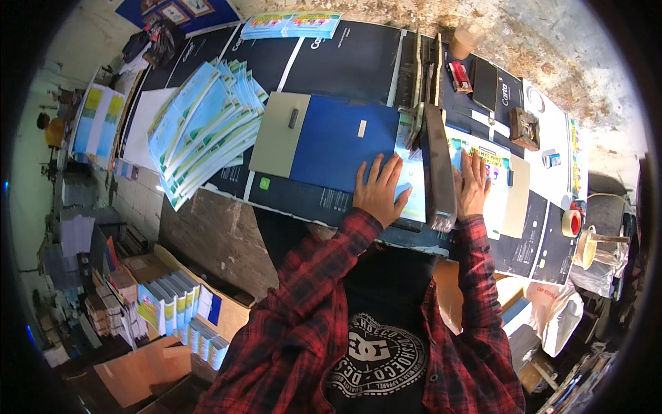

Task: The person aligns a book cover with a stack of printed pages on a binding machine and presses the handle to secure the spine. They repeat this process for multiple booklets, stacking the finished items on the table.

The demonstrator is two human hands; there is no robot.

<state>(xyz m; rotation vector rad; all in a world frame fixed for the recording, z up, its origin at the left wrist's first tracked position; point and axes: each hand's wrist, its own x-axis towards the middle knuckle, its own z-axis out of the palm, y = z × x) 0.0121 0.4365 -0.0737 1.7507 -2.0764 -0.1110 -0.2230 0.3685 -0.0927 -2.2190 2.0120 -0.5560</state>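
Observation:
A paper trimmer with a blue board lies on the dark-covered table in front of me. Its long dark cutting arm stands between my two hands. My left hand rests with fingers stretched out on the board's near right part, by a light-blue printed sheet at the arm. On the other side of the arm, my right hand lies flat, fingers extended, on a colourful printed sheet. The sheet's middle is hidden under the arm.
Left of the trimmer, light-blue printed sheets lie fanned out. More prints sit at the table's far edge. To the right are a cup, a black phone-like case, a wooden block and tape. Bundled booklets stand lower left.

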